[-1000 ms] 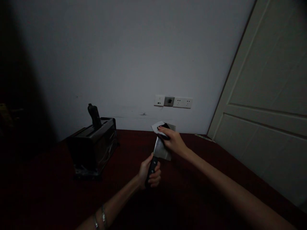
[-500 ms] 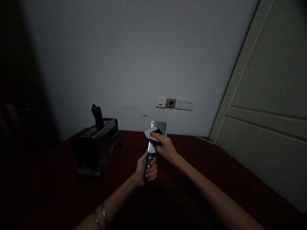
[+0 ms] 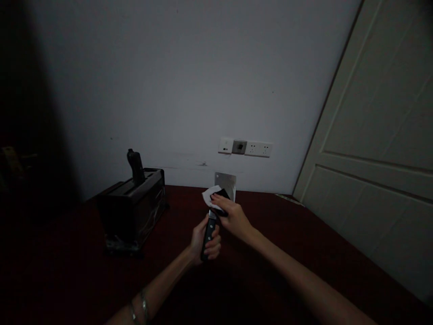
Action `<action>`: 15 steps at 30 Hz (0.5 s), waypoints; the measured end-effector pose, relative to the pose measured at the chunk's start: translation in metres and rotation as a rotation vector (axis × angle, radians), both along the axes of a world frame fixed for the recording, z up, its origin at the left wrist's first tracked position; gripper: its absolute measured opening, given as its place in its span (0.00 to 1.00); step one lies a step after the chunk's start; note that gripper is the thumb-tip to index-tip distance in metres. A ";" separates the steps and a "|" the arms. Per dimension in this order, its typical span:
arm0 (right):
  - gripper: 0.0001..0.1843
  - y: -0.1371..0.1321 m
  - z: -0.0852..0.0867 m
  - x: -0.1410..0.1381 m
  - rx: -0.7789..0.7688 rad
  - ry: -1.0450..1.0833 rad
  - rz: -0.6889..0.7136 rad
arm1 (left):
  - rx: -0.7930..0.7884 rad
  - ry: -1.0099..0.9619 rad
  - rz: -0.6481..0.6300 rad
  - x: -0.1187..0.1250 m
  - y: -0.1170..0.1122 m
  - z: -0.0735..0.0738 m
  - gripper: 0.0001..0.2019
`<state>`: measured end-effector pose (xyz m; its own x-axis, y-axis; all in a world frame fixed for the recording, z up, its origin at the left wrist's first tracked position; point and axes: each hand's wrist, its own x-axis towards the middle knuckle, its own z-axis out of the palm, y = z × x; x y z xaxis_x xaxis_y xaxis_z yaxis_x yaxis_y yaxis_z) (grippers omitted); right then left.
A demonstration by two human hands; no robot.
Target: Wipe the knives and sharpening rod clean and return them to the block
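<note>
My left hand (image 3: 204, 241) is wrapped round the black riveted handle of a cleaver (image 3: 226, 182), whose broad metal blade points up and away from me. A hole shows in the blade's far left corner. My right hand (image 3: 233, 215) presses a black and white cloth (image 3: 211, 197) flat on the blade near the handle. The cloth and fingers cover the blade's lower part, and its cutting edge is partly hidden.
On the dark red table (image 3: 264, 243), a black knife block (image 3: 131, 212) stands at the left with a black-handled knife (image 3: 135, 167) in it. Wall sockets (image 3: 259, 149) sit above the table's back edge. A pale panelled door (image 3: 372, 171) is at the right.
My right hand has slid the cloth down the blade towards the handle, covering the part just above it. My left hand keeps its grip. The view has shifted slightly.
</note>
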<state>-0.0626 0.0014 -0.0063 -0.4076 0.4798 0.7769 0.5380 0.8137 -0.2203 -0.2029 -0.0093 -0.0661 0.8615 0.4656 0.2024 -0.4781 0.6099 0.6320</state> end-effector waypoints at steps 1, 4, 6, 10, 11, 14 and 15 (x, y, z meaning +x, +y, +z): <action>0.22 0.003 0.005 0.000 0.013 -0.001 -0.002 | 0.002 0.004 0.001 0.001 0.000 0.000 0.30; 0.18 0.027 0.030 0.003 0.080 0.061 -0.076 | 0.011 0.020 -0.014 0.003 -0.003 -0.001 0.30; 0.16 0.041 0.044 0.005 0.109 0.107 -0.140 | 0.021 0.035 -0.023 0.004 -0.005 -0.002 0.30; 0.17 0.037 0.039 0.000 0.116 0.100 -0.140 | 0.038 0.076 -0.002 0.004 -0.003 -0.003 0.29; 0.19 0.029 0.032 -0.002 0.111 0.078 -0.117 | 0.040 0.085 0.007 0.003 -0.002 -0.003 0.29; 0.26 0.007 0.013 -0.006 0.086 -0.001 -0.032 | 0.055 0.113 0.045 0.002 0.001 -0.003 0.29; 0.28 0.002 0.011 -0.005 0.081 -0.019 -0.011 | 0.063 0.129 0.055 0.001 0.002 -0.003 0.29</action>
